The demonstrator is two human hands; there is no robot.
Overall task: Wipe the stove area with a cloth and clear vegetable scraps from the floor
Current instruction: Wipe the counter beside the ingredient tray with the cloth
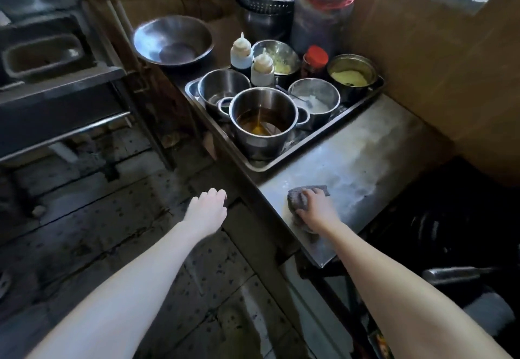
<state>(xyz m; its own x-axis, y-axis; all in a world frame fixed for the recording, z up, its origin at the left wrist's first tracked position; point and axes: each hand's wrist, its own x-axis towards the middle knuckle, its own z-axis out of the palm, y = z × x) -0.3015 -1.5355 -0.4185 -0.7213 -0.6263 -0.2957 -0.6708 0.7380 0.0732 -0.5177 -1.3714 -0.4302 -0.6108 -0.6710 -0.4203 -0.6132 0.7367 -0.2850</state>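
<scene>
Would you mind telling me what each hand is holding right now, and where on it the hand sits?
The right hand presses flat on top of the grey cloth on the steel counter, fingers spread over its near half. The left hand holds nothing.

Cloth [305,193]: our right hand [318,209] covers its near part — we cannot tell its full shape.
Stove [450,226]: dark and cut off at the right edge — burner detail is unreadable.
Shelf unit [50,57]: blurred, contents unclear.
Floor [112,218]: specks too small to identify as scraps.
</scene>
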